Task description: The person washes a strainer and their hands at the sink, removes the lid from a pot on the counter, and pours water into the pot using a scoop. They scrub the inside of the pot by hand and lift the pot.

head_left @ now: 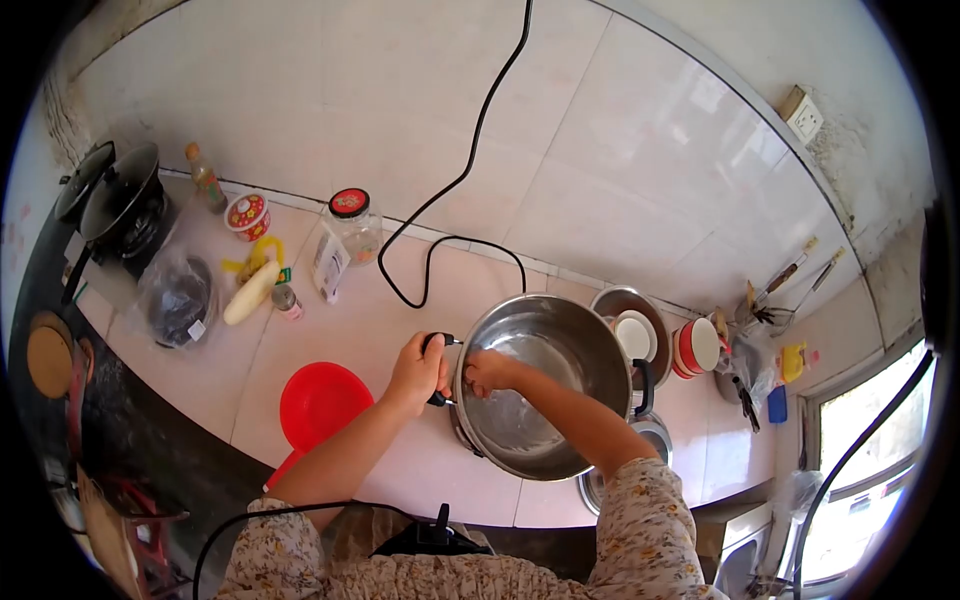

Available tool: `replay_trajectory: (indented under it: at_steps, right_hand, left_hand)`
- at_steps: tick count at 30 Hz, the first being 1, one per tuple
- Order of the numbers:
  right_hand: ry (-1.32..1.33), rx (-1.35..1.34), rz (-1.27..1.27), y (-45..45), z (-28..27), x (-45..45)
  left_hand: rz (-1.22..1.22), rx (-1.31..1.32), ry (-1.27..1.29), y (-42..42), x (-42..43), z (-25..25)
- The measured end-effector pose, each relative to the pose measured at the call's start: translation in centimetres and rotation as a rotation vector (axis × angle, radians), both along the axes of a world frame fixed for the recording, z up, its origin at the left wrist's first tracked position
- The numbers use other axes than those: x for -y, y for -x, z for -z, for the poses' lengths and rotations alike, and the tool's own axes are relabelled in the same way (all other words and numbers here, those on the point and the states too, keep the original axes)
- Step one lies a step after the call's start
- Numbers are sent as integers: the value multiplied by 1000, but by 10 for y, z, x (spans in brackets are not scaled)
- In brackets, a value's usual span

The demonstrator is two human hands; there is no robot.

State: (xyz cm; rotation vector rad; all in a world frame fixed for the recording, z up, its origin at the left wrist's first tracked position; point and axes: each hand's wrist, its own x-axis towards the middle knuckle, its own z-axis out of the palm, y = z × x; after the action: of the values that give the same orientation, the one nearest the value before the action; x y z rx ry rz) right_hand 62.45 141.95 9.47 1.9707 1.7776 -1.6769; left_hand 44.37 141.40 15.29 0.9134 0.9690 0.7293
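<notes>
A large steel pot (560, 350) stands on the counter in front of me, tilted a little toward me. My left hand (415, 370) is wrapped round its black side handle (438, 398). Inside the pot, my right hand (490, 372) presses against the left part of the inner wall with its fingers curled together. What those fingers hold, if anything, is hidden. The pot's other black handle (645, 388) is free on the right. A red plastic ladle (325, 405) lies left of my left forearm.
Behind the pot are a steel basin with white bowls (635, 338) and a red-and-white stack of bowls (697, 347). A steel lid (655, 437) lies partly under my right arm. A glass jar (355, 228), a white radish (252, 292) and a black cable (470, 165) are at the back left.
</notes>
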Motion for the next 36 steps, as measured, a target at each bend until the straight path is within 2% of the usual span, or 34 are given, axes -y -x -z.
replay_trajectory:
  at_steps: [2,3,5,6,7,9,10,12,14,16,18,19,20,21,22,23,24,25,28,29,30,31,33,34,35,36]
  right_hand:
    - [-151,125,-163,-8,-3,-10]
    - [-315,344,-292,-33,22,-24]
    - [-560,631,-511,-86,30,-27]
    - [-640,696,-600,-107,17,-17]
    - [-588,742,-442,-134,33,-3]
    - [-382,835,-155,-139,28,31]
    - [-228,875,-25,-121,-2,51]
    - [-108,787,-497,-137,21,86]
    - [274,181,-650,-112,12,101]
    - [264,-198,-560,-50,-2,109]
    - [24,-67,-483,2,-22,85]
    - [-235,56,-565,15,-46,62]
    - [-217,158,-644,21,-69,29]
    - [-487,183,-334,21,-118,25]
    - [-540,170,-190,-16,-83,-4]
    - [-756,387,-473,-75,-43,-34]
    - [-534,655,-246,-90,-78,-21]
    - [-309,845,-438,-123,-86,0]
    - [463,758,-289,-135,-81,89]
    - [169,786,-850,-119,-66,122]
    - [41,484,-558,-91,-76,148]
    - [67,461,-668,-49,-84,148]
    - [-100,439,-716,16,-102,134]
    - [-97,554,-871,43,-121,106]
    - [-87,587,-894,46,-103,72]
    - [-239,626,-896,39,-94,34]
  left_hand:
    - [-6,18,8,0,1,2]
    - [-9,37,20,0,1,2]
    - [-18,40,11,0,1,0]
    - [-20,44,4,0,2,-1]
    - [-18,48,10,1,2,0]
    - [-23,72,15,1,2,-2]
    - [-23,81,16,1,2,-2]
    - [-51,97,17,1,4,-2]
    - [-64,115,40,2,4,-3]
    - [-82,134,60,-1,6,-3]
    - [-86,62,54,-1,5,-4]
    - [-94,61,55,-1,4,-3]
    - [-76,68,31,-1,3,0]
    - [-53,73,7,-1,4,2]
    - [-53,71,9,0,4,1]
    - [-48,70,28,1,4,0]
    - [-44,76,46,1,3,-2]
    - [-47,87,43,1,2,-3]
    - [-96,125,60,1,7,0]
    - [-104,150,62,1,6,0]
    - [-111,168,63,1,7,1]
    - [-110,161,67,2,8,1]
    - [-110,154,72,1,7,0]
    - [-109,148,67,-1,7,1]
    - [-91,134,40,-1,5,3]
    - [-73,117,17,1,4,4]
